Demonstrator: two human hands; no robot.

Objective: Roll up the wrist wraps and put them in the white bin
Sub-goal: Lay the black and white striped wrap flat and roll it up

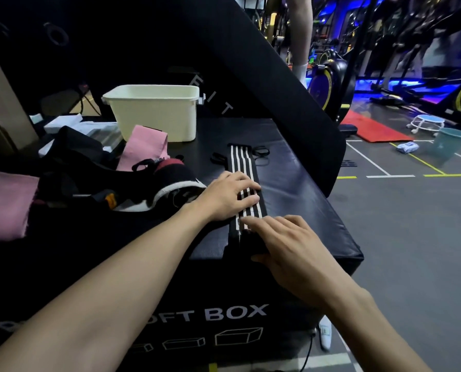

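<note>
The left hand (230,196) lies flat on the striped wrap (244,183), fingers straight and spread across its white stripes, pressing it to the top of the soft box (304,205). It holds nothing. The right hand (285,242) rests just nearer the person, at the wrap's near end by the box edge, fingers extended and laid over the strap. The thumb is tucked at the underside, so whether it pinches the end cannot be told; no curl round the fabric shows.

The wrap stretches away from the person, flat and full length, with thin black loops (260,153) lying at its far end. No turn of a roll is visible, so rolling looks barely begun: the hands seem to be smoothing the strap or setting up the first fold at the near end.

To the left sits a heap of gear (116,183), black with red and white trim, and a pink band (143,146) draped toward the bin; whether more wraps lie among it is unclear. The white bin (157,114) stands at the far side of the box, well apart from the hands. Its inside is hidden from this angle, so what is already stowed cannot be judged. For this wrap, both the rolling and the placing remain.
</note>
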